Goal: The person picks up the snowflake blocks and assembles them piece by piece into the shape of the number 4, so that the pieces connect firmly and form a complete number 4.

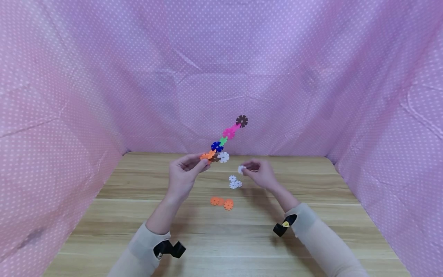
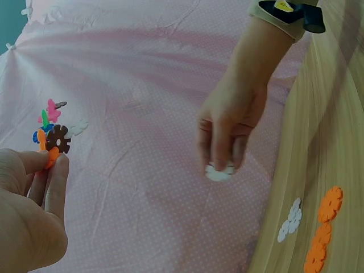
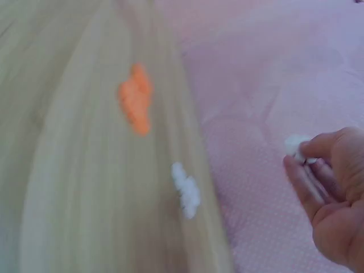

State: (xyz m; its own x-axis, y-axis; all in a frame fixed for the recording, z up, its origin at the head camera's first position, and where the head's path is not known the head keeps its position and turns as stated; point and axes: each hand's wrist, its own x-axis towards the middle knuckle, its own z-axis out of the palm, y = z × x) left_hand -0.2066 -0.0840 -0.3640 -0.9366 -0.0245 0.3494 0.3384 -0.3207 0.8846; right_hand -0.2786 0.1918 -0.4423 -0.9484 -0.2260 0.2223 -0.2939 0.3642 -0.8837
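My left hand (image 1: 181, 175) pinches an orange notched disc (image 1: 207, 156) at the lower end of a chain of interlocking snowflake discs. From there the chain slants up to the right through a blue disc (image 1: 217, 146), a green disc (image 1: 223, 141), pink discs (image 1: 228, 133) and a brown disc (image 1: 242, 121) at the top. A side branch carries another brown disc (image 2: 58, 140) and a white disc (image 1: 223, 157). To the right, my right hand (image 1: 261, 175) pinches a loose white disc (image 3: 296, 144) between thumb and fingers, apart from the chain.
On the wooden table (image 1: 138, 200) lie several white discs (image 1: 233, 184) in a small cluster. Nearer to me are several orange discs (image 1: 228, 204) in a row. Pink dotted cloth (image 1: 221, 77) hangs behind the table and along both sides.
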